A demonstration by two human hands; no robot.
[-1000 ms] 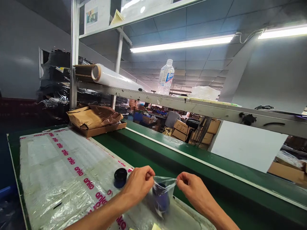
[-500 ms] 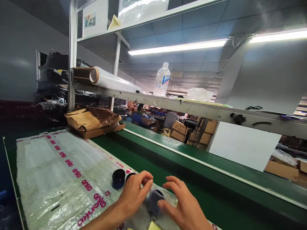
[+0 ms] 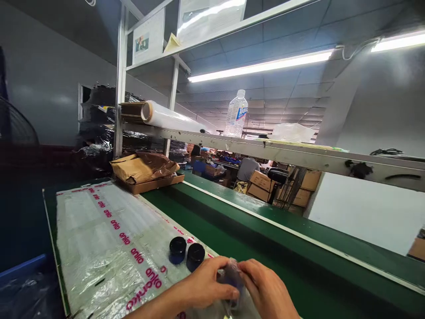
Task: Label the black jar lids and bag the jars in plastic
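Observation:
Low in the view, a dark blue object in a clear plastic bag [image 3: 233,283] stands between my hands. My left hand [image 3: 209,283] curls round its left side, with fingers and thumb on the plastic. From the right, my right hand [image 3: 265,285] pinches the top of the same bag. Just left of my hands, two dark round jars with black tops, one [image 3: 177,250] and another [image 3: 195,257], stand side by side on the plastic-covered work surface [image 3: 109,239], which has pink printed lettering.
A green conveyor belt [image 3: 265,239] runs behind the work surface. An open carton with brown paper [image 3: 146,170] sits at its far end. Overhead, a metal shelf [image 3: 299,157] holds a plastic bottle [image 3: 237,114] and a film roll [image 3: 172,118]. A blue bin [image 3: 23,268] is at lower left.
My hands have come together round the bagged object; my right hand was open before and now grips the plastic. The view has turned to the left, showing more of the blue bin.

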